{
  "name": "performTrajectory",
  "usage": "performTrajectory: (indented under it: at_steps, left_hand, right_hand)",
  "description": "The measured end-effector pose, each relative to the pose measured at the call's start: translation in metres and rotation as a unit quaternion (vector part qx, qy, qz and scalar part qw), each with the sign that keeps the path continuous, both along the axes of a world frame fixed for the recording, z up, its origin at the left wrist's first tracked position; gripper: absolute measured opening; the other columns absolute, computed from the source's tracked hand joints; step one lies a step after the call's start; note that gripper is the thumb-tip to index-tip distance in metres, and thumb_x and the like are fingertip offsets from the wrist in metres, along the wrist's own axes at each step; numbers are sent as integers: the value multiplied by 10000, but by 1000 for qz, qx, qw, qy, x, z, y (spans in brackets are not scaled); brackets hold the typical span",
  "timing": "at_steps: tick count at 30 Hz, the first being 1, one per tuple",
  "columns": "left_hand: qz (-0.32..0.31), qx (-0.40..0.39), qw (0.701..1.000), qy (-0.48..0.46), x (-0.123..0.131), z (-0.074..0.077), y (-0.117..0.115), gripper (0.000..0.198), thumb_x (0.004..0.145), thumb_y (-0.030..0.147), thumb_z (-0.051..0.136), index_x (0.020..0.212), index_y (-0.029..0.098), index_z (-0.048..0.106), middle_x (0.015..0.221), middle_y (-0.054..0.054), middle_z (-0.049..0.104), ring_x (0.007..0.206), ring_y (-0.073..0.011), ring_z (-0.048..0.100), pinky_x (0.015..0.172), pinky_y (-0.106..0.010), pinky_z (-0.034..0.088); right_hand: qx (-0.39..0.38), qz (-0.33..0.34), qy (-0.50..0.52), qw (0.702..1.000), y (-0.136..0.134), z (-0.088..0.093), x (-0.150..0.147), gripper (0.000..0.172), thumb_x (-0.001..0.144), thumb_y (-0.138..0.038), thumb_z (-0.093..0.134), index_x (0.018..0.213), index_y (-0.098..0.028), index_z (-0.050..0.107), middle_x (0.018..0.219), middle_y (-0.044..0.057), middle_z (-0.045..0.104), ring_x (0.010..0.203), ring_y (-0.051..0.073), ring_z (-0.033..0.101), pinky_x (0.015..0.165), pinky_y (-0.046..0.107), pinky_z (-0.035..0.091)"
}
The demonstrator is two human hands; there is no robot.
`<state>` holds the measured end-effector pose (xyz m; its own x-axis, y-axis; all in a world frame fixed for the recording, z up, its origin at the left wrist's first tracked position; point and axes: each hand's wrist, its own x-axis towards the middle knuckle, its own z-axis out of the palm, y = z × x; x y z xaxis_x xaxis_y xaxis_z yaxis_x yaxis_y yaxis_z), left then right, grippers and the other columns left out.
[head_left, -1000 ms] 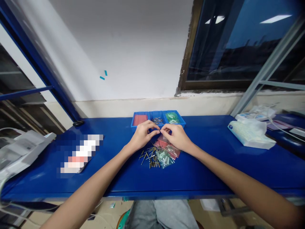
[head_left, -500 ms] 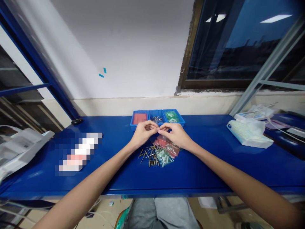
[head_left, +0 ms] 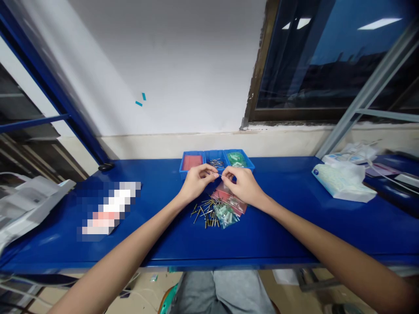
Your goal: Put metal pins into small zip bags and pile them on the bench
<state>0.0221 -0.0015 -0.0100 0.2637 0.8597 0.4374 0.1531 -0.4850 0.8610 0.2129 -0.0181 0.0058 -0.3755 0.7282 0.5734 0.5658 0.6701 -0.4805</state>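
Note:
My left hand (head_left: 199,179) and my right hand (head_left: 240,182) are raised over the middle of the blue table, both with thumb and finger pinched. Between the fingertips runs a thin pale rod-like piece (head_left: 220,175), too small to name exactly. Below the hands lies a loose pile of brass-coloured and silvery metal pins (head_left: 206,211). Beside it, partly under my right hand, are red pieces with clear plastic bags (head_left: 240,206) over them. A bag with green and white pieces (head_left: 227,216) lies in front of those.
Three joined blue bins (head_left: 214,155) stand near the wall, holding red pieces, metal parts and green-and-white pieces. A tissue pack (head_left: 343,183) sits on the right, with cables behind. White equipment (head_left: 32,205) stands at the left edge. A blurred patch (head_left: 113,209) hides something on the left.
My fingertips, touching before, have moved slightly apart, and the thin pale piece now shows between them. The things on the table have stayed where they were.

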Motion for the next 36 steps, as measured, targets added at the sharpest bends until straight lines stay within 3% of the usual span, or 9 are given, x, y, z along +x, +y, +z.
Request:
performTrajectory:
  at_steps: [6, 13, 19, 22, 26, 31, 34, 36]
  left_hand:
    - [71, 118, 984, 115, -1, 2, -3, 85, 839, 257, 716, 885, 187, 724, 891, -47, 684, 773, -159, 622, 651, -267, 478]
    - [6, -20, 1000, 2, 2, -3, 0, 161, 809, 270, 725, 895, 141, 682, 835, -65, 710, 746, -160, 658, 696, -292, 537]
    - [-14, -40, 999, -27, 4, 1, -3, 187, 791, 285, 753, 874, 137, 673, 802, -64, 703, 699, -150, 644, 626, -272, 519]
    - [2, -4, 1000, 22, 1, 2, -1, 193, 818, 312, 740, 888, 147, 667, 820, -57, 698, 730, -157, 643, 648, -276, 506]
    - [87, 94, 985, 114, -7, 1, 4, 258, 869, 319, 700, 1059, 159, 632, 826, -29, 663, 736, -152, 616, 682, -278, 477]
    - [133, 190, 952, 199, -17, 5, 5, 99, 932, 211, 573, 1004, 161, 617, 776, -7, 588, 694, -144, 556, 698, -285, 451]
    - [140, 211, 936, 244, -20, 8, 4, 89, 933, 184, 545, 954, 163, 630, 796, -18, 568, 720, -154, 550, 723, -304, 447]
    - [136, 213, 932, 260, -19, 9, 2, 107, 940, 191, 530, 950, 167, 634, 813, -25, 560, 725, -158, 548, 714, -306, 447]
  right_hand:
    - [13, -5, 15, 1000, 0, -1, 0, 83, 894, -165, 587, 848, -193, 649, 801, 13, 707, 724, 152, 636, 706, 280, 455]
    - [-19, -1, 1, 1000, 7, -6, 1, 68, 879, -152, 611, 876, -186, 670, 834, 32, 719, 746, 162, 648, 726, 290, 465]
    - [-19, 9, -2, 1000, 6, -8, 0, 109, 906, -179, 584, 860, -199, 681, 843, 21, 731, 768, 169, 649, 733, 295, 447]
    - [-2, 2, -26, 1000, 3, -7, 2, 126, 913, -171, 556, 860, -198, 667, 821, 16, 705, 752, 165, 623, 722, 292, 438]
    - [88, -42, -146, 984, 14, -2, 4, 203, 975, -205, 466, 917, -180, 659, 913, 75, 672, 898, 215, 588, 797, 336, 432]
    - [114, -110, -237, 958, 39, 19, -4, 229, 983, -203, 444, 974, -137, 663, 1000, 149, 647, 1004, 280, 549, 763, 364, 436]
    - [114, -100, -216, 965, 21, 25, -2, 212, 982, -245, 482, 1042, -142, 658, 1059, 161, 638, 1074, 305, 526, 796, 387, 448]
    - [81, -53, -179, 979, -4, 20, 5, 200, 980, -330, 525, 1059, -208, 661, 1109, 126, 638, 1088, 293, 533, 817, 384, 462]
